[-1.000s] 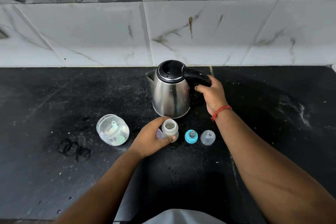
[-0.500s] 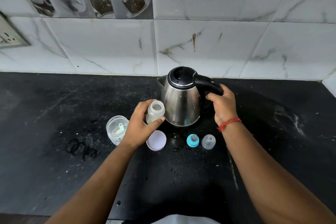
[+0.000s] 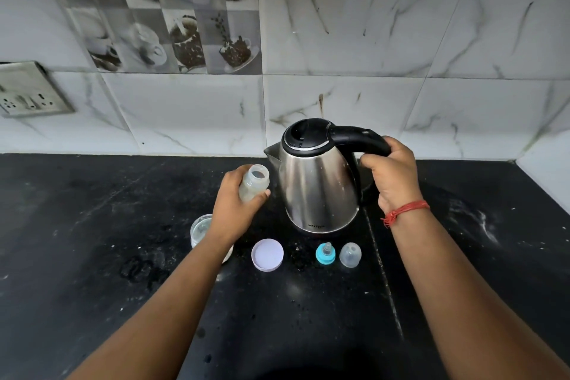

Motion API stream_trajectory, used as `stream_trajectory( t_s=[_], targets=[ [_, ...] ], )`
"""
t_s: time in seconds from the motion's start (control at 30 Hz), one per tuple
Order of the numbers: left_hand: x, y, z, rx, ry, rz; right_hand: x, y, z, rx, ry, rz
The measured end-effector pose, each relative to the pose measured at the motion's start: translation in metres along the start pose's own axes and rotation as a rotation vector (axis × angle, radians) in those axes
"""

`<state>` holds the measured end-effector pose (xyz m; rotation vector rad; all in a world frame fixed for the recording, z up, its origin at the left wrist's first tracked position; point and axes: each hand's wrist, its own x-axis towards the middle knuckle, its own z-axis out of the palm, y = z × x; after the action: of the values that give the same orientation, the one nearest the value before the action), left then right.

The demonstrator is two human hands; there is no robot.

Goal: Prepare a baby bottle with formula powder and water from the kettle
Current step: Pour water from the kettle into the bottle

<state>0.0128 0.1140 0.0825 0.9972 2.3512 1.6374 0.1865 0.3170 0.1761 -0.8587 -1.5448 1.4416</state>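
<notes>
Fingers of the right hand (image 3: 393, 176) curl round the black plastic handle of the rounded steel kettle (image 3: 317, 185), which stands at the far side of the black stone counter (image 3: 92, 256). The left hand (image 3: 236, 207) grips the translucent, uncapped baby bottle (image 3: 254, 183), tilted, its mouth just left of the kettle's spout. Nearer lie a round pale lid (image 3: 267, 255), a teal-ringed teat (image 3: 325, 253) and a clear domed cap (image 3: 350, 254). A clear jar (image 3: 200, 230) sits partly hidden behind the left wrist.
</notes>
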Motion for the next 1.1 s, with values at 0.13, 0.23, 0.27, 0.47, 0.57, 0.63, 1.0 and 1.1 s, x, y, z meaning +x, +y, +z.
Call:
stream_trajectory(
  t_s=[0.13,0.23,0.27,0.47,0.57,0.63,1.0,1.1],
  targets=[
    [-0.005,0.006,-0.009,0.011,-0.004,0.002,-0.01,-0.016,-0.003,-0.094,-0.024,-0.048],
    [-0.01,0.011,-0.014,0.007,-0.007,0.017,-0.015,-0.022,-0.003,-0.153,-0.046,-0.065],
    [-0.012,0.012,-0.016,0.01,-0.008,0.026,-0.016,-0.023,-0.003,-0.175,-0.051,-0.07],
    [-0.019,0.011,-0.024,0.037,-0.015,0.02,-0.027,-0.026,-0.001,-0.273,-0.078,-0.098],
    [-0.022,0.006,-0.028,0.057,-0.019,0.019,-0.029,-0.028,0.001,-0.357,-0.077,-0.128],
    [-0.024,0.003,-0.03,0.073,-0.02,0.016,-0.031,-0.031,0.003,-0.419,-0.083,-0.145],
    [-0.036,-0.001,-0.025,0.095,-0.041,-0.002,-0.039,-0.052,0.012,-0.706,-0.085,-0.279],
    [-0.037,-0.002,-0.023,0.099,-0.047,-0.002,-0.038,-0.056,0.015,-0.773,-0.099,-0.327]
  ],
)
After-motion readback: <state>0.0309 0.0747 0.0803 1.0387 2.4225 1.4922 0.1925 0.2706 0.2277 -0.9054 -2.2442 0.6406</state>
